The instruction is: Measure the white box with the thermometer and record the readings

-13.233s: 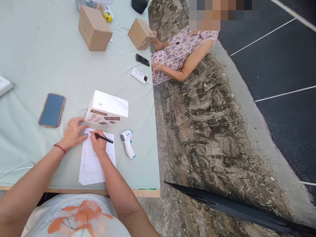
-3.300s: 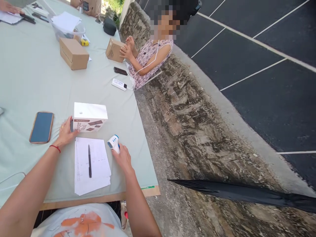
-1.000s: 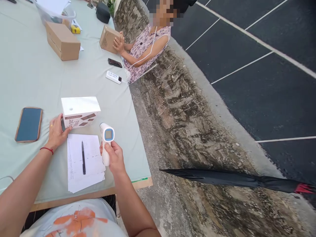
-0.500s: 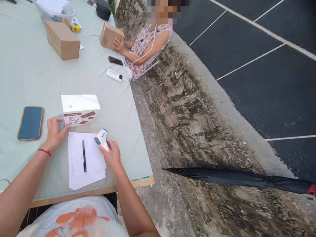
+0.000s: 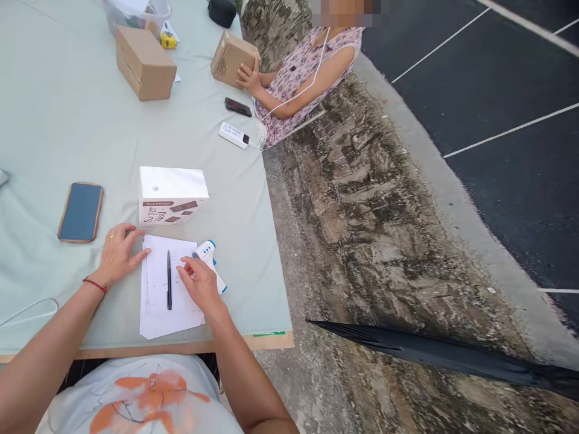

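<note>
My left hand [image 5: 121, 252] lies at the upper left edge of a stack of printed sheets [image 5: 152, 304], its fingers spread and thumb on the paper. Over the right side of the sheets hovers my right hand [image 5: 201, 287], holding nothing, with thumb and fingers loosely bent apart. Just beside it, a white and blue infrared thermometer [image 5: 207, 249] rests on its side on the table, partly covered by that hand. A black pen [image 5: 169, 280] lies across the sheets between both hands. Behind the sheets stands a white box with brown print [image 5: 172, 208].
A phone [image 5: 80, 212] lies left of my left hand. Across the table, a person [image 5: 307, 78] holds a cardboard box [image 5: 231, 57] near another cardboard box [image 5: 145, 63], a dark phone [image 5: 238, 107] and a white device [image 5: 233, 135]. A folded black umbrella [image 5: 407, 343] extends at right.
My right hand has set the thermometer down on the table, let go and moved over the sheets. My left hand has drawn away from the white box to the sheets' edge. The view has shifted.
</note>
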### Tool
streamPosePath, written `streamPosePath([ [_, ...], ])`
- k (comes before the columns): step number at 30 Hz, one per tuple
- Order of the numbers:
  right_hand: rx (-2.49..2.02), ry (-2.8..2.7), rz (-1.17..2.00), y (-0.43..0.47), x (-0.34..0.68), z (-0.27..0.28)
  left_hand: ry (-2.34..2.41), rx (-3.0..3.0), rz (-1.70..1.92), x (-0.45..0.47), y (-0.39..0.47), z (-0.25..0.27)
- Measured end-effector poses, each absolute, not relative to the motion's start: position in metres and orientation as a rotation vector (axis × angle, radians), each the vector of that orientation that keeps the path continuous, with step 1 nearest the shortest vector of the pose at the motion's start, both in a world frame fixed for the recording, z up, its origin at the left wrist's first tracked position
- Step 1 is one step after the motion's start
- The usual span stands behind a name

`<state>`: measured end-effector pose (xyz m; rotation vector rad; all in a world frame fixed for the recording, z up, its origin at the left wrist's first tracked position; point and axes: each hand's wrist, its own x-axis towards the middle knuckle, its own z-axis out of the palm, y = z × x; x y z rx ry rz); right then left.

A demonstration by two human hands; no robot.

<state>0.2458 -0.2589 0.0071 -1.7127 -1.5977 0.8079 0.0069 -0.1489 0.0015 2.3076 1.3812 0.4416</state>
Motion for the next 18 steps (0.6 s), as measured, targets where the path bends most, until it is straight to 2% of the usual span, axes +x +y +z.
streamPosePath([
  [6, -1.938, -1.782, 1.013, -0.241, 0.217, 0.002, 1.356, 2.327, 0.330, 0.008, -0.152, 0.003],
  [9, -1.778, -1.721, 1.070, -0.237, 0.221, 0.008, 1.372, 2.321, 0.299, 0.009, -0.153, 0.003],
  [14, -1.340, -1.321, 1.322, -0.234, 0.225, 0.017, 1.367, 2.366, 0.285, 0.011, -0.154, 0.002],
  [18, -1.369, -1.029, 1.334, -0.231, 0.211, 0.009, 1.386, 2.327, 0.245, 0.012, -0.154, 0.003],
])
